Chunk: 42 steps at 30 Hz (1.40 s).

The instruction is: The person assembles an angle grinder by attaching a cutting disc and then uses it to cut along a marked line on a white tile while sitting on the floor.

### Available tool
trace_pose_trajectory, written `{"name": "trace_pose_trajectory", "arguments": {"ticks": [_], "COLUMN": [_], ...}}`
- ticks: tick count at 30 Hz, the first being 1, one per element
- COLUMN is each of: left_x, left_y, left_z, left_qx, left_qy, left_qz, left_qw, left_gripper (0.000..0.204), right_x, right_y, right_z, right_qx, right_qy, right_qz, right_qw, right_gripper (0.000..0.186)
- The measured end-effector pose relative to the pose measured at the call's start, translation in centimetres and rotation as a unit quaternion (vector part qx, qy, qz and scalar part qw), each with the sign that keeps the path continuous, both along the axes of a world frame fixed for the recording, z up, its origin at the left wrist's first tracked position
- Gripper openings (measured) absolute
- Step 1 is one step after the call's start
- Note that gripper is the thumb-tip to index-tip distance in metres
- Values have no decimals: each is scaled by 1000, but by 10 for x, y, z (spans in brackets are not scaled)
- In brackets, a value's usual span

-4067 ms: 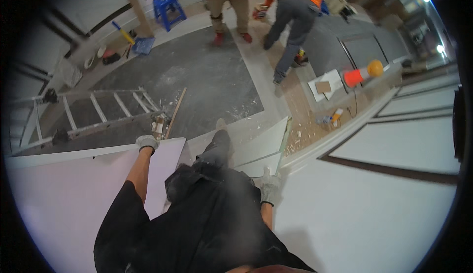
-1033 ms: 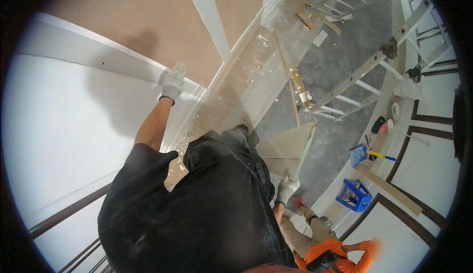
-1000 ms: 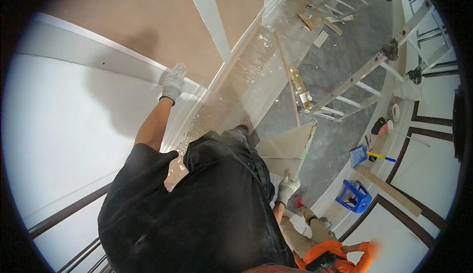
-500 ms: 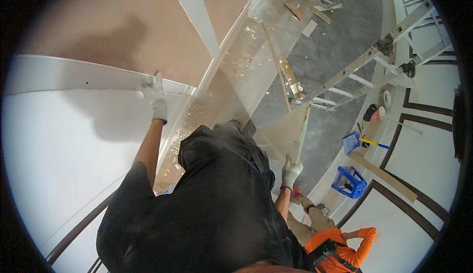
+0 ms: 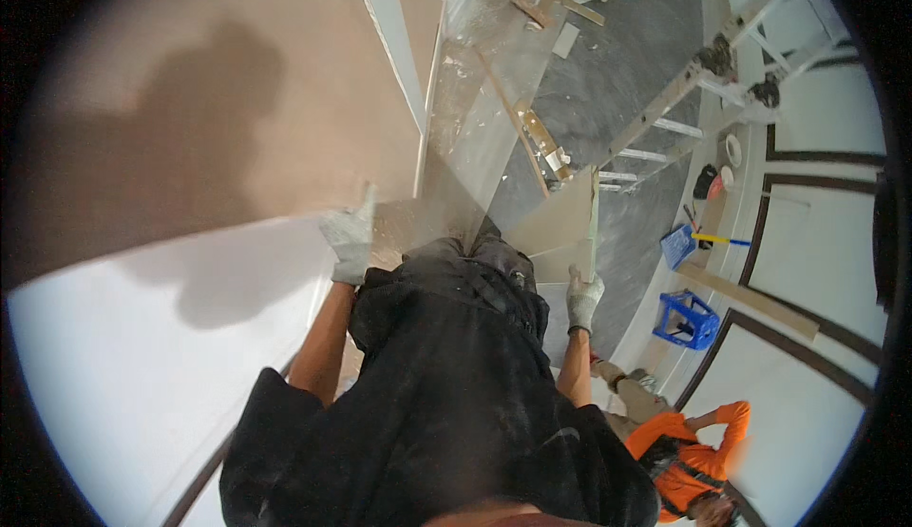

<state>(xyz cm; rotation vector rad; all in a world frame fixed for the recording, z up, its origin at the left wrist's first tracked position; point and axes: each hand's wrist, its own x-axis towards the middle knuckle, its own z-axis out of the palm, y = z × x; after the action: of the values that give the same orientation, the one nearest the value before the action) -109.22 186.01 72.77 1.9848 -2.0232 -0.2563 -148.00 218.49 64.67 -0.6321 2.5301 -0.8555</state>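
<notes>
A white work glove covers my left hand [image 5: 350,242], which grips the near corner of a large tan board [image 5: 323,118] at the upper left. Its thumb lies against the tan face, and the other fingers are partly out of sight. My right hand [image 5: 584,301], gloved too, is closed on the edge of a beige plasterboard piece [image 5: 551,228] with a greenish edge, low at my right side. The thumb points up along that piece. My black shirt hides part of what lies between the hands.
An aluminium ladder [image 5: 665,114] stands at the right. Wood strips and scraps [image 5: 546,147] lie on the dusty floor. By the right wall are a blue stool [image 5: 687,320], a blue dustpan [image 5: 677,246] and a long plank [image 5: 750,301]. A person in orange [image 5: 689,451] is at the lower right.
My left hand and the tan board's edge have come closer to my body, and the pale strip under that edge no longer shows. My right hand keeps its hold; the view has shifted.
</notes>
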Motion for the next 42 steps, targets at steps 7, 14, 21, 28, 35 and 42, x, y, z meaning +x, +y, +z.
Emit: {"name": "trace_pose_trajectory", "arguments": {"ticks": [7, 14, 21, 28, 35, 42], "left_x": [-80, -119, -124, -157, -216, -353], "left_y": [9, 29, 35, 50, 58, 65], "left_z": [8, 5, 13, 18, -31, -12], "left_qx": [38, 137, -17, 128, -163, 28], "left_qy": [217, 151, 234, 215, 24, 493], "left_qz": [-281, -188, -133, -49, -333, -135], "left_qw": [934, 961, 963, 967, 928, 859], "left_gripper": [32, 38, 42, 48, 51, 121], "right_x": [-28, -48, -95, -123, -138, -125], "right_y": [-12, -6, -6, 0, 9, 11], "right_z": [-26, -33, -23, -31, -24, -25], "right_qx": [-24, -31, -57, 8, 74, 70], "right_qy": [-8, 45, 60, -16, -4, 53], "right_qz": [-42, 9, 62, 21, 28, 37], "right_qw": [999, 998, 995, 1000, 997, 995], "right_gripper": [38, 40, 48, 47, 46, 55]}}
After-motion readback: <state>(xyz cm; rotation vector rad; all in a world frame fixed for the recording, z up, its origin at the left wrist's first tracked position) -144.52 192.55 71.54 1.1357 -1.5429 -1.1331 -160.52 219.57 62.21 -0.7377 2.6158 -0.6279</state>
